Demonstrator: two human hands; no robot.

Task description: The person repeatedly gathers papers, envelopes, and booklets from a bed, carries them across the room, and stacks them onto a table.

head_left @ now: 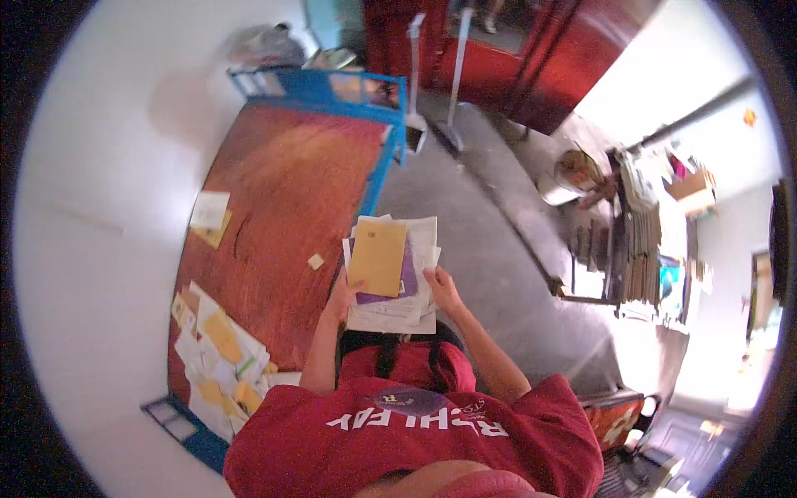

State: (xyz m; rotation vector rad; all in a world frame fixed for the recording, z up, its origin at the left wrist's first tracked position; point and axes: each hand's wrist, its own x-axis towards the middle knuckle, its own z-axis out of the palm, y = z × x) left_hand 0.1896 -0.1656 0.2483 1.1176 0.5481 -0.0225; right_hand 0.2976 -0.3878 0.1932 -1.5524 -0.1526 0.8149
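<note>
A stack of white papers [422, 241] is held in front of my body, between my two hands. On top of it lies a tan envelope [378, 257], with a purple sheet or booklet [408, 278] partly showing beneath. My left hand [344, 292] grips the stack's left side, its thumb over the envelope's lower corner. At the right edge of the papers, my right hand [442, 289] has its fingers closed on the sheets. Fingers under the stack are hidden.
To the left stands a reddish-brown bed board [282, 174] with a blue frame [315, 87]. A heap of papers and envelopes [220, 357] lies on its near end. A small yellowish piece [315, 261] lies mid-board. A bucket [558, 189] and stacked cardboard [641, 257] stand on the right.
</note>
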